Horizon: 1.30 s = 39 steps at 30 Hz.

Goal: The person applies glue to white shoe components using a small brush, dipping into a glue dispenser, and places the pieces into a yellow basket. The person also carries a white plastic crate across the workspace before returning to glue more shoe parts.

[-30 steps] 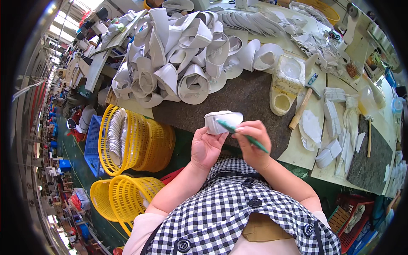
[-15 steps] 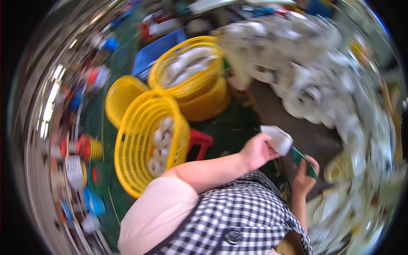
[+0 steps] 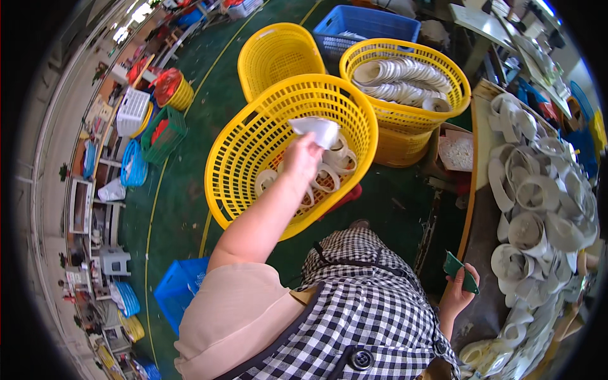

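Observation:
My left hand (image 3: 302, 157) reaches out over a yellow plastic basket (image 3: 244, 158) and pinches a folded white piece (image 3: 316, 130) above its opening. Several white curled pieces (image 3: 329, 171) lie at the bottom of that basket. My right hand (image 3: 457, 292) hangs low at the edge of the worktable (image 3: 484, 209) and grips a small flat green tool (image 3: 460, 272). Beside it a heap of white curled pieces (image 3: 544, 209) covers the table.
A second yellow basket (image 3: 411, 114) behind the first is full of white pieces, an empty yellow one (image 3: 278, 50) stands further back, and a blue crate (image 3: 373, 25) beyond. A blue bin (image 3: 180, 285) sits on the green floor at my left. Crates and baskets line the far left.
My view has swung from the worktable to the baskets on the floor. My left hand has carried the white piece away from the table and out over the basket. The right hand has dropped to the table edge.

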Available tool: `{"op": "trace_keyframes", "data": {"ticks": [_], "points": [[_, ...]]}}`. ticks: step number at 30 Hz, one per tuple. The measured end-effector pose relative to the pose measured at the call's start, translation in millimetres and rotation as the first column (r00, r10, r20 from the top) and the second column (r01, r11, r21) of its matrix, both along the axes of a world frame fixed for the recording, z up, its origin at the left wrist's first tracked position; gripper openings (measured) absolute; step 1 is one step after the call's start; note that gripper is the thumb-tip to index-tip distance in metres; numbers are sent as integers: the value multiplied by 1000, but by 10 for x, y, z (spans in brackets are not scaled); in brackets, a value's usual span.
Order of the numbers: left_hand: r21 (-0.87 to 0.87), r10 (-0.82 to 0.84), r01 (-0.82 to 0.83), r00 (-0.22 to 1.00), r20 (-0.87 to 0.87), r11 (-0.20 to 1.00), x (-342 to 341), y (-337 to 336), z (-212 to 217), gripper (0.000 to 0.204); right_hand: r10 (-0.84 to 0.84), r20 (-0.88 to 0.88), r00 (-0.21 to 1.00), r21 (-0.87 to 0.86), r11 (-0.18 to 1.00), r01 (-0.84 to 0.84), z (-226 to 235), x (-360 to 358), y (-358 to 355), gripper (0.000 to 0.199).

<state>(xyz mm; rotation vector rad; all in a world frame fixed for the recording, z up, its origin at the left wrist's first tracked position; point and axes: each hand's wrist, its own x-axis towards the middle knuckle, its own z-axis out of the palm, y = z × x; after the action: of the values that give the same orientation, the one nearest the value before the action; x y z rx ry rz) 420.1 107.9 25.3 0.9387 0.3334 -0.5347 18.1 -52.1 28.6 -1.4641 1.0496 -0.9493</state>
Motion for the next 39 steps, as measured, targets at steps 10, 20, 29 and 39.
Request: {"op": "trace_keyframes", "data": {"ticks": [10, 20, 29, 39], "points": [[276, 646, -596, 748, -150, 754, 1099, 1011, -1514, 26, 134, -250, 959, -8, 990, -140, 18, 716, -36, 11], [416, 638, -487, 636, -433, 768, 759, 1162, -2613, 33, 278, -426, 861, -40, 945, -325, 169, 1176, -121, 9], [643, 552, -302, 802, -228, 704, 850, 1061, -2102, 36, 247, -515, 821, -18, 954, -298, 201, 1288, -11, 9], [939, -403, 173, 869, -288, -298, 1032, 1460, -2500, 30, 206, -614, 762, -192, 897, -398, 282, 1269, -106, 17]]}}
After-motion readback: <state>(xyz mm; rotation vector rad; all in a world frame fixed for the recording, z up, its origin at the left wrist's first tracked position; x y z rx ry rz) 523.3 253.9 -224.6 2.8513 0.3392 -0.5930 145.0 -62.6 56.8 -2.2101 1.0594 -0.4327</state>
